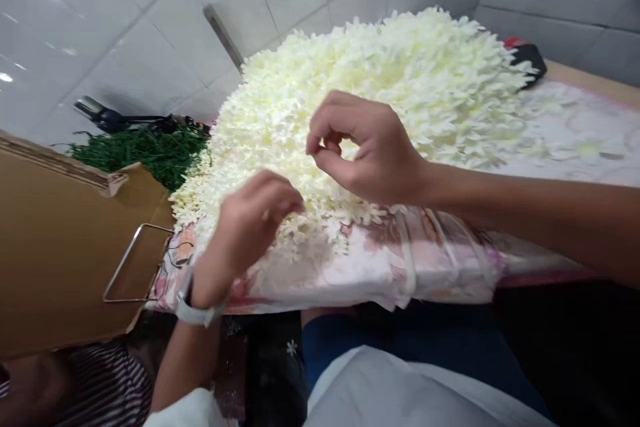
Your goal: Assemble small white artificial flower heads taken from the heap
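Observation:
A large heap of white artificial flower heads (425, 73) with pale yellow centres covers the floral cloth (350, 277). My right hand (375, 147) is raised in front of the heap, thumb and fingertips pressed together in a pinch. Lower and to its left, my left hand (255, 220) is closed, fingers curled towards the right hand; its wrist wears a watch with a pale strap (197, 312). The two hands are apart. Anything between the fingertips of either hand is too small or blurred to make out. Small whitish buds (300, 230) lie near the left fingertips.
A cardboard box (65, 240) stands at the left, beside a bent metal wire frame (123, 263). Green artificial stems (145, 153) lie behind it. A dark object (533, 60) sits at the heap's right end. Tiled walls close off the back. Part of another person's striped clothing (107, 380) shows lower left.

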Demonstrator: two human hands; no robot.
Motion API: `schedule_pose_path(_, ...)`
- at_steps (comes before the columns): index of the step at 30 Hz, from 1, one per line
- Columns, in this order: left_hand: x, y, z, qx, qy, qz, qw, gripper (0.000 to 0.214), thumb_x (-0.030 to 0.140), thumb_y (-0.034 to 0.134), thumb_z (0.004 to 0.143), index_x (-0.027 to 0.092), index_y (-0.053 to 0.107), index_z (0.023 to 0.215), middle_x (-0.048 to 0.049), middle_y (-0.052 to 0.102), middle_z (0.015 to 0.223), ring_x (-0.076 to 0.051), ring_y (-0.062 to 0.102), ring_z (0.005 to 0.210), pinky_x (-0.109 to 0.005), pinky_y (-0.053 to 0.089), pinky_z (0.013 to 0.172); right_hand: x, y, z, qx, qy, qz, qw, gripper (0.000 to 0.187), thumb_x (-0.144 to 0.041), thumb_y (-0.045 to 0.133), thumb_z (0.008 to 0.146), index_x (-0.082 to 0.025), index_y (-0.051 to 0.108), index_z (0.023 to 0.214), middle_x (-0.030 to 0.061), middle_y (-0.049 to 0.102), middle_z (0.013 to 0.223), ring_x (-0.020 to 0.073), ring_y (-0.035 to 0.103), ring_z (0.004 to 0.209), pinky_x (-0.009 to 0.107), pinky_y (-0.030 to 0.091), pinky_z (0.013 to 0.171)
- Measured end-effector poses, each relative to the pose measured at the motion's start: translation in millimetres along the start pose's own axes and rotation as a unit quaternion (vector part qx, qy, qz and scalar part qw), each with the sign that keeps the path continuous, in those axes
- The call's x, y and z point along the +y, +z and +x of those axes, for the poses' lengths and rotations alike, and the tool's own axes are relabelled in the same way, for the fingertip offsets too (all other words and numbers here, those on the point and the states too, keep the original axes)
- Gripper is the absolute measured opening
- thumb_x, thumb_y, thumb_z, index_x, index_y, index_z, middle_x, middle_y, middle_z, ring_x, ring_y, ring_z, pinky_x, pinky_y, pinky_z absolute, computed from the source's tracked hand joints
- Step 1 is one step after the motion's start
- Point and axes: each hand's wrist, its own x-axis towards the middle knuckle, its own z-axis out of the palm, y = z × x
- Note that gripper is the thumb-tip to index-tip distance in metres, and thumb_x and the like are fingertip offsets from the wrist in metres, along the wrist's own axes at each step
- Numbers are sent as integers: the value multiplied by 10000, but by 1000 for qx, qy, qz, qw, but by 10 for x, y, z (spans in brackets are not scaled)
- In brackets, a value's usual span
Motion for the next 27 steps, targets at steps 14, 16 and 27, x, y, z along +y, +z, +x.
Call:
schedule_pose_path(14, 545, 852, -550, 127, -61, 76, 987, 274, 17, 586, 932, 280, 625, 865, 15, 798, 859, -135, 783, 807, -274, 633, 700, -9, 17, -12, -15, 40, 21, 999, 264, 67, 515, 784, -190, 553, 734, 16, 590, 845, 107, 475, 671, 284, 419, 653)
schedule_pose_path(16, 567, 869, -521, 122, -83, 80, 986, 287, 3, 580, 896, 268, 585, 785, 24, 761, 767, -142, 752, 748, -282, 584, 634, -13, 20, -11, -18, 42, 16, 999, 260, 61, 518, 785, -193, 549, 737, 22, 590, 849, 112, 472, 668, 296, 430, 664)
schedule_pose_path(27, 546, 701, -559, 79, -101, 82, 988, 307, 52, 605, 915, 283, 723, 1078, -33, 751, 882, -167, 710, 788, -287, 552, 679, 111, 120, -17, 24, -44, 72, 996, 212, 22, 524, 763, -180, 566, 719, 7, 562, 781, 105, 440, 643, 289, 392, 613)
